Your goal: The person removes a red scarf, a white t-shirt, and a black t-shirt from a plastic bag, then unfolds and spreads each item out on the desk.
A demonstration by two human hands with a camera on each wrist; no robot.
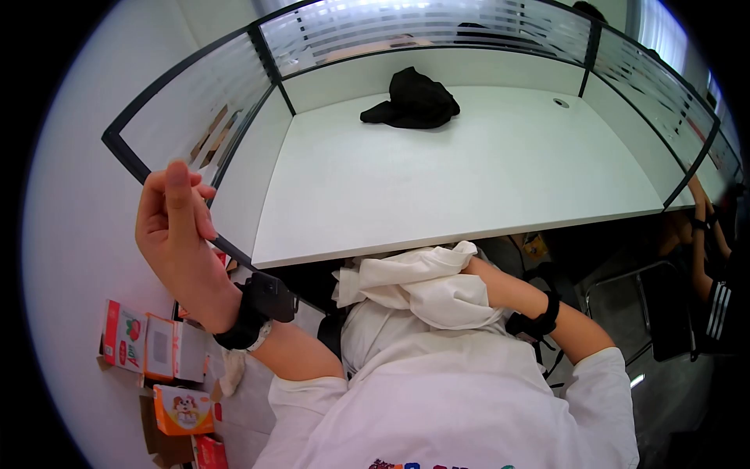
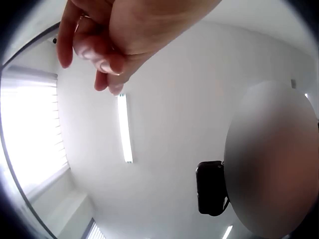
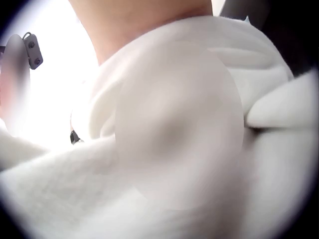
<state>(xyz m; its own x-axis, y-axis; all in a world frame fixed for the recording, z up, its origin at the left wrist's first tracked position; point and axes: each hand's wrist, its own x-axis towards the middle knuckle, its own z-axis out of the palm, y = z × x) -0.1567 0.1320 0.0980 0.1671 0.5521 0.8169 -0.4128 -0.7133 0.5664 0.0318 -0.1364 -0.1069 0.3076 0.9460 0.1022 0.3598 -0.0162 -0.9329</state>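
My left hand (image 1: pixel 180 219) is raised beside the desk's left partition, fingers loosely curled and holding nothing. The left wrist view shows the same hand (image 2: pixel 119 35) from below against the ceiling, fingers bent, nothing between them. A bunched white cloth (image 1: pixel 430 285) lies over my lap at the desk's front edge. My right forearm (image 1: pixel 512 289) runs into its folds, and the right hand is hidden inside. In the right wrist view, white cloth (image 3: pixel 60 184) fills most of the frame below the forearm (image 3: pixel 144 25). A crumpled black cloth (image 1: pixel 418 102) sits at the back of the desk.
The white desk (image 1: pixel 453 172) has partitions with frosted glass (image 1: pixel 422 31) around it. Printed boxes (image 1: pixel 183 410) and cartons (image 1: pixel 125 336) stand on the floor at left, near the wall. A black chair (image 1: pixel 664 309) and another person's arm (image 1: pixel 701 242) are at right.
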